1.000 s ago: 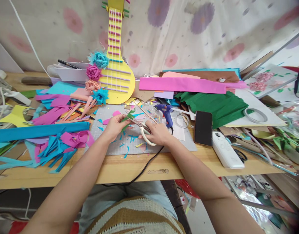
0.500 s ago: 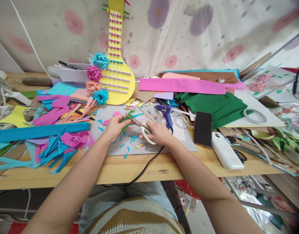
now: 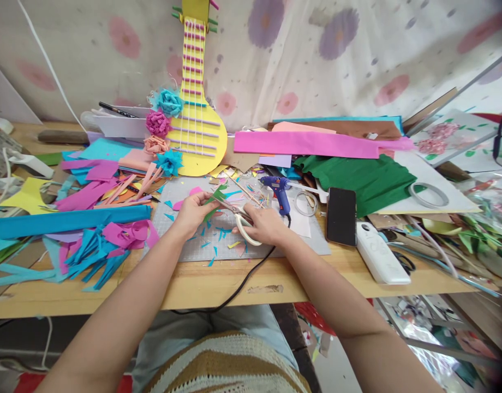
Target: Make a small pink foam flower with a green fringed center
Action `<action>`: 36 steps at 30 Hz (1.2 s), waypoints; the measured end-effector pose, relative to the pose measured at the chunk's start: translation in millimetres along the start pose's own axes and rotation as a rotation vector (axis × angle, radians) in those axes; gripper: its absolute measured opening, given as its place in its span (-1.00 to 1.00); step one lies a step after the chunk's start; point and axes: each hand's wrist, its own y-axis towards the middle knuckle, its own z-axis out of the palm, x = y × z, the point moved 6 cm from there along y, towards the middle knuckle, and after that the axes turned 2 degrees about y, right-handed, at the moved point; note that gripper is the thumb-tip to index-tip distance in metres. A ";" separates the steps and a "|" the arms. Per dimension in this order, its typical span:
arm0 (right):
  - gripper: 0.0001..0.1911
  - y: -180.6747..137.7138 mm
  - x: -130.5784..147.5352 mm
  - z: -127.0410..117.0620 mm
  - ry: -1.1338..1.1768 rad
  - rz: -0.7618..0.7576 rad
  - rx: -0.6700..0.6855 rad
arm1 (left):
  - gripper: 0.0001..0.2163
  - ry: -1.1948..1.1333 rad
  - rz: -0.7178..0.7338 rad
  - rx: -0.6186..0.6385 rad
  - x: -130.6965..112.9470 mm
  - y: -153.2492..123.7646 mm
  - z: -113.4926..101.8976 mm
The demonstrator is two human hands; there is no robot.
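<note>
Between the thumb and fingers of my left hand (image 3: 192, 214) is a piece of green crepe paper (image 3: 217, 196), its upper end cut into points. My right hand (image 3: 264, 224) is closed round the white handles of a pair of scissors (image 3: 246, 228), whose blades point left and meet the green paper. Both hands are just above a grey cutting mat (image 3: 189, 248) strewn with small blue, yellow and pink scraps. Right behind my right hand lies a blue glue gun (image 3: 279, 191) with a black cord.
A yellow paper guitar (image 3: 205, 131) with paper flowers leans at the back. Crepe strips (image 3: 91, 248) pile up at left. A phone (image 3: 341, 215), a white power bank (image 3: 382, 254) and green crepe paper (image 3: 361, 183) lie at right. The glue gun's cord crosses the table's front edge.
The scissors and my right hand have shifted slightly left, the blades further onto the green paper. My left hand keeps its hold in nearly the same place.
</note>
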 end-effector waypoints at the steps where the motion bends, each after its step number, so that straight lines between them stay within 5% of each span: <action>1: -0.48 0.3 -0.4 0.1 -0.007 0.000 -0.008 | -0.66 0.004 0.005 0.003 0.0 0.2 -0.4; 20: -0.51 -1.0 -0.1 0.0 0.058 -0.003 0.032 | -0.60 -0.070 0.009 -0.108 -0.5 -0.9 -4.8; 36: -0.50 -1.4 -3.3 -6.2 0.021 -0.013 -0.061 | -0.63 -0.078 0.002 -0.133 3.7 2.9 -8.3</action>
